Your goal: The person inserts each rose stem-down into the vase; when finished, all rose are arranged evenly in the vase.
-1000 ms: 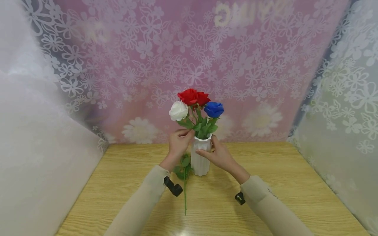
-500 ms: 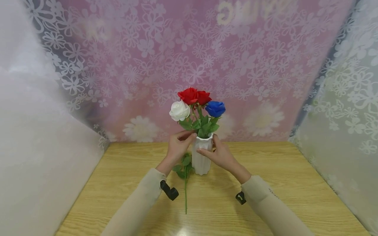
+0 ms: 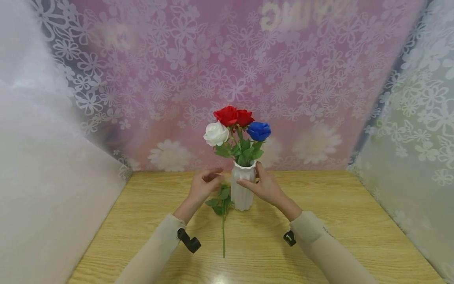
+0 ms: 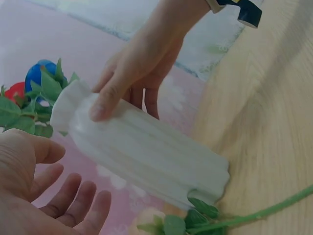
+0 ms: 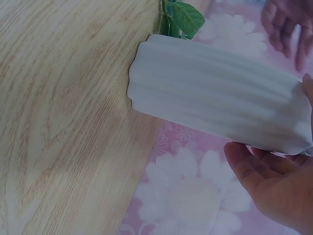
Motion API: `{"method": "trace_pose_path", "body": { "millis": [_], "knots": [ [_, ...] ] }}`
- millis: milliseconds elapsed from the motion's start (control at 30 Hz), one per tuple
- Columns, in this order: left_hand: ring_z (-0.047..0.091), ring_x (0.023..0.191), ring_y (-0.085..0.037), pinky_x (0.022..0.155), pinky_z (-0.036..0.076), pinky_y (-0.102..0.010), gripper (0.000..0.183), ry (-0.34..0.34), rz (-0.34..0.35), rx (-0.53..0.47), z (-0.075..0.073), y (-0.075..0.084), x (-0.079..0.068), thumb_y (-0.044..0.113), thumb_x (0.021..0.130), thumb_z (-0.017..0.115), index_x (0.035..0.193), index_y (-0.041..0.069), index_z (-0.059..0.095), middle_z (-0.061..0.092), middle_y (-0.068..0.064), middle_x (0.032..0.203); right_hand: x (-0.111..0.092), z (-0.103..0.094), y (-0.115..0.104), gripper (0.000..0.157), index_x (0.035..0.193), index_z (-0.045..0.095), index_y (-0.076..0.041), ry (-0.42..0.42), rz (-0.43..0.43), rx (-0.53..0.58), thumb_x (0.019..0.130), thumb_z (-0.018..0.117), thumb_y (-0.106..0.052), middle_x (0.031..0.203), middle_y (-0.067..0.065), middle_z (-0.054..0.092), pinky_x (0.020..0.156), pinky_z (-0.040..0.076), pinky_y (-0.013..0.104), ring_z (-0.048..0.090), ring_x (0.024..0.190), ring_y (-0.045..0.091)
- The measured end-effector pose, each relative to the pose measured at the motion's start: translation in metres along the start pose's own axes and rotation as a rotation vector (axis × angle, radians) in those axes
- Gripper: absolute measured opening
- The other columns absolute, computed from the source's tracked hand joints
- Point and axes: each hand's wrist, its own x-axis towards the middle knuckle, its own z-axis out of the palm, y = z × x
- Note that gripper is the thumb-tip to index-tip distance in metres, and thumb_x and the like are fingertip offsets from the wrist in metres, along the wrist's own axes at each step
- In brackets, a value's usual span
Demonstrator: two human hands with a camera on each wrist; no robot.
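Note:
A white fluted vase (image 3: 242, 189) stands upright on the table, holding a white rose (image 3: 216, 134), two red roses (image 3: 227, 115) and a blue rose (image 3: 259, 131). My right hand (image 3: 267, 188) grips the vase near its rim, thumb in front and fingers round the far side. Left of the vase, my left hand (image 3: 203, 186) holds nothing; its fingers are loosely bent and apart in the left wrist view. Just beside that hand lies another flower, its green stem (image 3: 223, 232) pointing toward me. Its pale head (image 4: 146, 219) shows only partly in the left wrist view.
The wooden table (image 3: 319, 221) ends at a pink floral backdrop (image 3: 170, 98). Whitish translucent sheets stand along the left (image 3: 53, 177) and right (image 3: 418, 157) sides. A black wrist strap mount (image 3: 189, 241) sits on the left sleeve.
My left hand has let go beneath the white rose at the vase's rim and moved left and down, toward the lying flower. My right hand still holds the vase.

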Motion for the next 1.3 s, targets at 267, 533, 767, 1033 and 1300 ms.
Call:
{"method": "trace_pose_path", "body": {
  "millis": [267, 533, 767, 1033, 1300],
  "knots": [
    [0.073, 0.095, -0.015, 0.094, 0.064, -0.051, 0.04, -0.052, -0.181, -0.078, -0.013, -0.024, -0.01, 0.01, 0.101, 0.07, 0.141, 0.004, 0.066, 0.072, -0.022, 0.122, 0.0, 0.0, -0.001, 0.07, 0.137, 0.045, -0.01, -0.006, 0.008, -0.005, 0.094, 0.076, -0.055, 0.1, 0.007, 0.064, 0.069, 0.057, 0.032, 0.071, 0.102, 0.03],
    [0.069, 0.119, -0.043, 0.098, 0.06, -0.059, 0.048, -0.09, -0.265, -0.103, -0.019, -0.048, -0.024, 0.007, 0.102, 0.065, 0.148, -0.002, 0.057, 0.067, -0.031, 0.132, 0.0, 0.001, 0.0, 0.076, 0.144, 0.042, -0.01, -0.006, 0.007, -0.011, 0.094, 0.076, -0.056, 0.105, 0.008, 0.066, 0.07, 0.057, 0.032, 0.07, 0.103, 0.03],
    [0.071, 0.114, -0.044, 0.093, 0.063, -0.056, 0.053, -0.14, -0.312, -0.113, -0.021, -0.063, -0.032, 0.009, 0.103, 0.065, 0.152, -0.004, 0.051, 0.061, -0.035, 0.14, 0.0, 0.0, 0.0, 0.076, 0.143, 0.043, -0.009, -0.006, 0.014, -0.009, 0.093, 0.076, -0.057, 0.104, 0.008, 0.066, 0.07, 0.056, 0.032, 0.07, 0.102, 0.03],
    [0.071, 0.118, -0.039, 0.089, 0.065, -0.046, 0.057, -0.164, -0.44, -0.157, -0.018, -0.079, -0.034, 0.012, 0.103, 0.069, 0.154, -0.001, 0.048, 0.065, -0.032, 0.136, 0.0, 0.001, -0.001, 0.068, 0.133, 0.045, -0.01, -0.003, 0.015, -0.008, 0.093, 0.076, -0.055, 0.102, 0.008, 0.064, 0.068, 0.054, 0.032, 0.069, 0.098, 0.03],
    [0.077, 0.094, -0.032, 0.081, 0.067, -0.048, 0.063, -0.174, -0.386, -0.106, -0.006, -0.075, -0.039, -0.005, 0.094, 0.071, 0.151, -0.011, 0.045, 0.071, -0.032, 0.114, -0.001, 0.001, -0.001, 0.064, 0.128, 0.046, -0.01, -0.004, 0.019, -0.008, 0.094, 0.076, -0.055, 0.099, 0.008, 0.062, 0.067, 0.052, 0.033, 0.068, 0.096, 0.029]
  ]
}}
